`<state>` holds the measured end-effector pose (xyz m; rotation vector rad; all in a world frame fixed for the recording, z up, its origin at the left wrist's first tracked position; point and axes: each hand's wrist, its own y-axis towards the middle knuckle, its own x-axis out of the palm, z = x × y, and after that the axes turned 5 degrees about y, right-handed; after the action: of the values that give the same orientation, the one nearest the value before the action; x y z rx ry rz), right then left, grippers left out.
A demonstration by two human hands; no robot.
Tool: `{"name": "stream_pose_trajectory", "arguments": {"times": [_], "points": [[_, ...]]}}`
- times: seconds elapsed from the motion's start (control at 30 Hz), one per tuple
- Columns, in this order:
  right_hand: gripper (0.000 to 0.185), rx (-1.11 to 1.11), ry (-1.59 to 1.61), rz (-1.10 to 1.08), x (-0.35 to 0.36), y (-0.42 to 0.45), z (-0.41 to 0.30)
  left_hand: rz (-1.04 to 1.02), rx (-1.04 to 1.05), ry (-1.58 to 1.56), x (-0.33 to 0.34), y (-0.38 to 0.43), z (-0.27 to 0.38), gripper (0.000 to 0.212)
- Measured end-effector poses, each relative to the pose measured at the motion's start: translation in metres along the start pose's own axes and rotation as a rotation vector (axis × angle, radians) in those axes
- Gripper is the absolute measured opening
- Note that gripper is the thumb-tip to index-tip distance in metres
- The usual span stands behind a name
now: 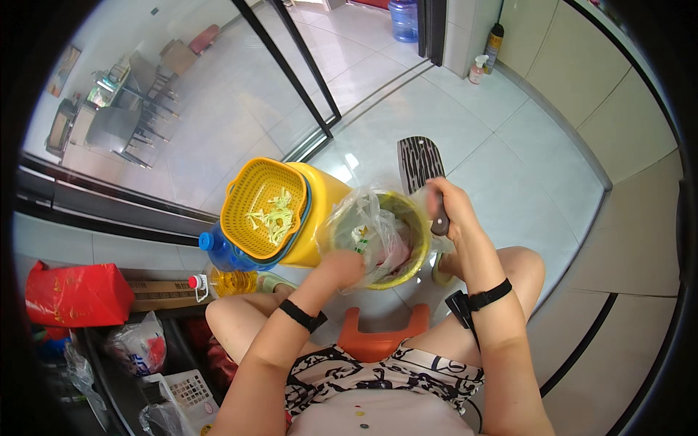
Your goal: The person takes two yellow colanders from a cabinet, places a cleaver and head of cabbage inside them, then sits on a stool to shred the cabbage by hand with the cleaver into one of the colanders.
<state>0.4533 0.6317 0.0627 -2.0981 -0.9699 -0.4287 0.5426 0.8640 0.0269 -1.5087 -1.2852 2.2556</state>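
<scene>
My right hand [455, 206] grips the dark handle of a cleaver [421, 161], whose black-and-grey streaked blade points away from me. A thin translucent bag film lies close against that hand. Between my knees stands a yellow-rimmed waste bin [420, 267] lined with a clear plastic bag [376, 218], holding crumpled packaging. My left hand [342, 268] is curled and blurred at the bin's near left rim, against the bag. Its fingertips are hidden. Left of the bin, a yellow colander basket [234, 218] holds cut pale green vegetable pieces [275, 220].
The basket rests on a yellow stool [322, 191]. Beside it stand a blue bottle [215, 245] and an oil jug [229, 282]. An orange stool [376, 343] is below me. A glass door frame [294, 71] rises ahead; cabinets [616, 218] line the right.
</scene>
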Motion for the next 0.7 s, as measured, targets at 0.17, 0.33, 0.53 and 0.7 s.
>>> {"name": "stream_pose_trajectory", "arguments": {"times": [0.17,0.33,0.53,0.7], "points": [[0.014,-0.010,0.184,0.014,-0.009,0.016,-0.051,0.479,0.036,0.075,-0.051,-0.012,0.031,0.034],[0.014,-0.161,0.252,0.108,-0.045,0.029,-0.084,0.694,0.473,-0.262,-0.043,0.071,0.094,0.034],[0.013,-0.121,0.244,0.069,-0.064,0.026,-0.092,1.308,-0.157,0.061,-0.040,0.167,0.111,0.024],[0.013,-0.107,0.092,0.032,-0.071,0.028,-0.095,0.558,0.219,-0.056,0.004,0.175,0.144,0.012]]}}
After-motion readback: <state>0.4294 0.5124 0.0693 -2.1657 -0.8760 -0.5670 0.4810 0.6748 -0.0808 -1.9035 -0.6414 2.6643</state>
